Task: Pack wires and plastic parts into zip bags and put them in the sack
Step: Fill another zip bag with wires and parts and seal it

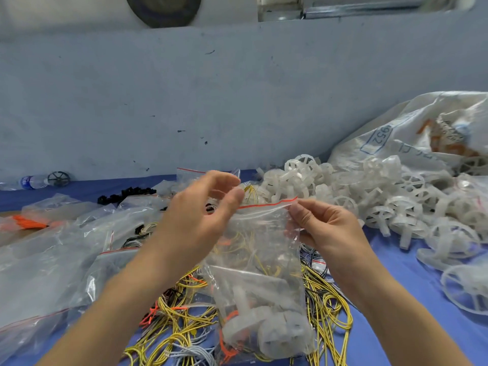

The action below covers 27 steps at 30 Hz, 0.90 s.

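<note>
My right hand (324, 228) pinches the zip bag (264, 249) at its top corner; my left hand (200, 215) curls at the other corner, whether gripping I cannot tell.

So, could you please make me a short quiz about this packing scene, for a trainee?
1. True or false: the zip bag that the right hand pinches is empty.
2. Which colour is the seal strip of this bag? A blue, B red, C green.
3. Fill in: the sack lies on the person's ____ side.
Key: 1 false (wires and plastic parts are inside); 2 B; 3 right.
</note>
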Available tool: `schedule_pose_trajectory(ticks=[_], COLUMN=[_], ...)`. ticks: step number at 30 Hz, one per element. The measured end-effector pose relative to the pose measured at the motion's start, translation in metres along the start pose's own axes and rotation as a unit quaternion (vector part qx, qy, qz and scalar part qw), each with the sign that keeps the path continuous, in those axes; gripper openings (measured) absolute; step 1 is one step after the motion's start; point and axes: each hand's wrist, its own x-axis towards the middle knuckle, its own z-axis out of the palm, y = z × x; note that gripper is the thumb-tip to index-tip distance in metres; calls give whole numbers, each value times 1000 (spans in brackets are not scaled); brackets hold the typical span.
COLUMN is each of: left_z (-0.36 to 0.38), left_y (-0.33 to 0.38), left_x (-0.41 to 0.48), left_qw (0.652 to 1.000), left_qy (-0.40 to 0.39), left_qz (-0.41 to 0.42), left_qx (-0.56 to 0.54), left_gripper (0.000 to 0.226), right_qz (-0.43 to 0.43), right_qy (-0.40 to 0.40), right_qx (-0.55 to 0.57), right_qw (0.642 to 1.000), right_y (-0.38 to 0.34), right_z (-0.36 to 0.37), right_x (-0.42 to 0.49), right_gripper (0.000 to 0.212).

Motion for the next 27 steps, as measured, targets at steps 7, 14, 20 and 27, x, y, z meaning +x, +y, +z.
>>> schedule_pose_trajectory(ticks=[7,14,20,27], left_z=[23,30,38,31], left_y=[24,23,26,39], left_x=[40,31,21,39], left_qw=[972,977,989,974], left_qy=[-226,-130,-98,-208], left_qz=[32,94,42,-50], left_qx=[54,139,99,81], left_gripper=[26,15,9,21], right_qz=[-1,41,22,-4], right_qy=[2,19,32,25], right_qx=[41,94,82,68], right_qw=[999,995,996,997], right_y=[-3,2,8,5], right_z=[-8,-3,1,2], right_x=[2,2,-3,-4], right_gripper=[25,20,22,11])
